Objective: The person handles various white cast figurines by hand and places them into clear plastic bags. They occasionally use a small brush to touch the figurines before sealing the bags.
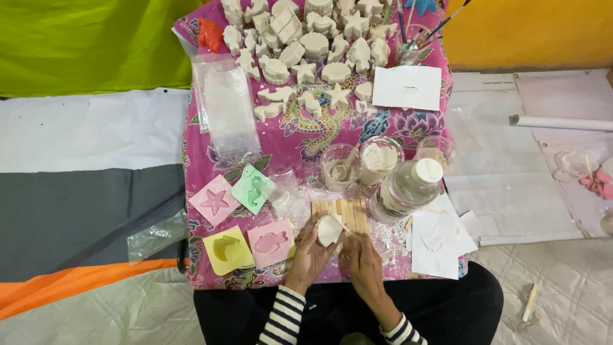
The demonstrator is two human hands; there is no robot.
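Observation:
My left hand (310, 254) cups a small white plaster shell cast (329, 229) just above the low table's near edge. My right hand (361, 257) pinches a thin wooden stick (341, 225) whose tip rests against the cast. Both hands hover in front of a raft of wooden sticks (348, 212) lying side by side on the pink patterned cloth (300, 137). White crumbs are scattered around the raft.
Pink star mould (214, 200), green seahorse mould (253, 188), yellow shell mould (228, 249) and pink fish mould (271, 243) lie at left. Plastic cups with powder (378, 158) and a capped bottle (408, 186) stand behind. Several white casts (306, 45) fill the far end; paper sheets (437, 239) lie at right.

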